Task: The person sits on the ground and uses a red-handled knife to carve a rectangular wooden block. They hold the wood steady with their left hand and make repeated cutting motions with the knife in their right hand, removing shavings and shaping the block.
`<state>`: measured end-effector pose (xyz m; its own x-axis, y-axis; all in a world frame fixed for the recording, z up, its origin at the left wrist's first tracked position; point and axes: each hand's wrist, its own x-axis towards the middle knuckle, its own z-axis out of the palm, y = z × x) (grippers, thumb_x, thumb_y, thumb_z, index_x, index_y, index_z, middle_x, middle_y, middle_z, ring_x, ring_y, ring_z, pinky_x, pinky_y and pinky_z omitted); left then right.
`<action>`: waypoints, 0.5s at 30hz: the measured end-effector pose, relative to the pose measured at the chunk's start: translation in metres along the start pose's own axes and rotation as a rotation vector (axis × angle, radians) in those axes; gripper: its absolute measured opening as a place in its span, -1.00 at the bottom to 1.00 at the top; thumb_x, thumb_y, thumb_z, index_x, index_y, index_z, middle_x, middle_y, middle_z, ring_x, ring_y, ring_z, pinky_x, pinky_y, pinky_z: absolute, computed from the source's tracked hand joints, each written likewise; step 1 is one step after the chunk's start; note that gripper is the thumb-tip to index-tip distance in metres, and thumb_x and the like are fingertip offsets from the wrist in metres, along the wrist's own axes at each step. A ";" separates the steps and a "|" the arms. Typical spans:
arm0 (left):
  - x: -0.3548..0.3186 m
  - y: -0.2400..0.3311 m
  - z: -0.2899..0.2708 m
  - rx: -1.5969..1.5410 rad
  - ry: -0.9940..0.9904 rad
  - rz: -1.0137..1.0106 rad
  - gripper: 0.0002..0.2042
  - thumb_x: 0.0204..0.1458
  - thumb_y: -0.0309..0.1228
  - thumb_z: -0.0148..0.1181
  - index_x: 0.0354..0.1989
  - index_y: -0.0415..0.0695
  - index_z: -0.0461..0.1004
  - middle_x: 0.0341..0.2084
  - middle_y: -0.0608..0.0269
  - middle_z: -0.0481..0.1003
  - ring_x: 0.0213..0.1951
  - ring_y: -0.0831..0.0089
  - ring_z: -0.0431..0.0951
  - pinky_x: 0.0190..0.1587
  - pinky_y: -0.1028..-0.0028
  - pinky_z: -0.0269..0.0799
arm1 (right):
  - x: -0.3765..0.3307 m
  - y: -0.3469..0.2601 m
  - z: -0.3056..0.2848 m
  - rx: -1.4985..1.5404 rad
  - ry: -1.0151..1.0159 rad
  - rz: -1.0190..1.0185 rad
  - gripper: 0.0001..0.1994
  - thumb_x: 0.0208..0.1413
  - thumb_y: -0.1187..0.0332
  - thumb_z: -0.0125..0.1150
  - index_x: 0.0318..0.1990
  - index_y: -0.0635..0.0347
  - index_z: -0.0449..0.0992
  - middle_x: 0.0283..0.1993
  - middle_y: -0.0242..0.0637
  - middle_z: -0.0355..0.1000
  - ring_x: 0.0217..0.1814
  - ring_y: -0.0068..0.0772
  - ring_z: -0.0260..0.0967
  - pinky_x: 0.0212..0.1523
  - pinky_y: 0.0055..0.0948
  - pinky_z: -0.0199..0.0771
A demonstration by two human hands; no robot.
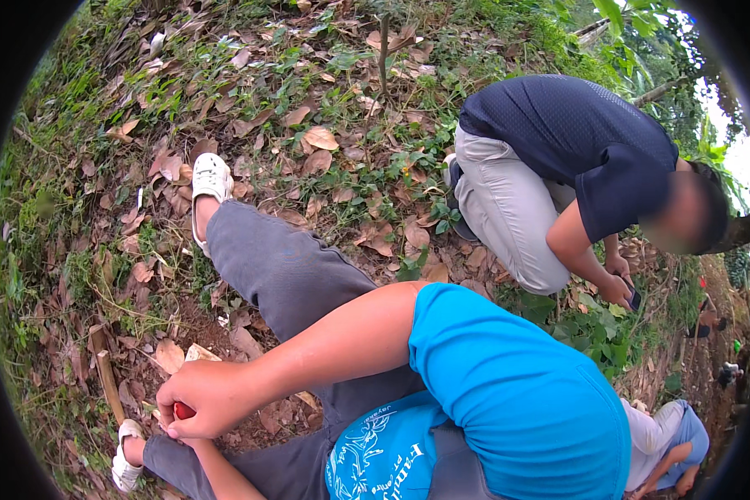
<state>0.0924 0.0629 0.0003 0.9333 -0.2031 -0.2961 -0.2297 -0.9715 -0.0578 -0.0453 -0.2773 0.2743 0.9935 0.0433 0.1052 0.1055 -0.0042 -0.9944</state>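
Observation:
My right hand [204, 398] reaches out at the lower left, its fingers curled shut round a small red thing [183, 410]. Only the red thing's rounded end shows, so I cannot tell its kind. My left forearm [217, 471] comes up from the lower edge and meets the right hand. Most of my left hand lies hidden behind the right hand, and its grip cannot be seen. Just beyond my right knuckles is a pale piece of wood [202, 353]; whether a hand touches it is unclear. Both hands are between my grey-trousered legs [279, 254].
Dry leaves [319, 138] and green plants cover the ground. A brown stick [107, 383] lies near my lower shoe [127, 457]. A crouching person in a dark shirt [567, 125] holds a dark flat object [634, 298]. Another person [683, 433] bends at the lower right. A thin stem [383, 54] stands at the top.

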 end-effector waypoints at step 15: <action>-0.043 -0.007 -0.050 -0.256 -0.359 0.123 0.19 -0.48 -0.17 0.70 0.44 -0.12 0.10 0.21 -0.11 0.35 0.31 -0.10 0.30 0.34 0.10 0.31 | -0.004 -0.023 0.016 0.474 -0.343 0.017 -0.68 0.06 0.22 0.43 -0.14 0.27 0.63 -0.35 -0.23 0.63 -0.32 -0.53 0.57 -0.24 -0.48 0.56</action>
<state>0.0682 0.0724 0.0610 0.7385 -0.3079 -0.5999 -0.2154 -0.9508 0.2229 -0.0528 -0.2617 0.2969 0.9161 0.3683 0.1587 -0.0195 0.4362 -0.8997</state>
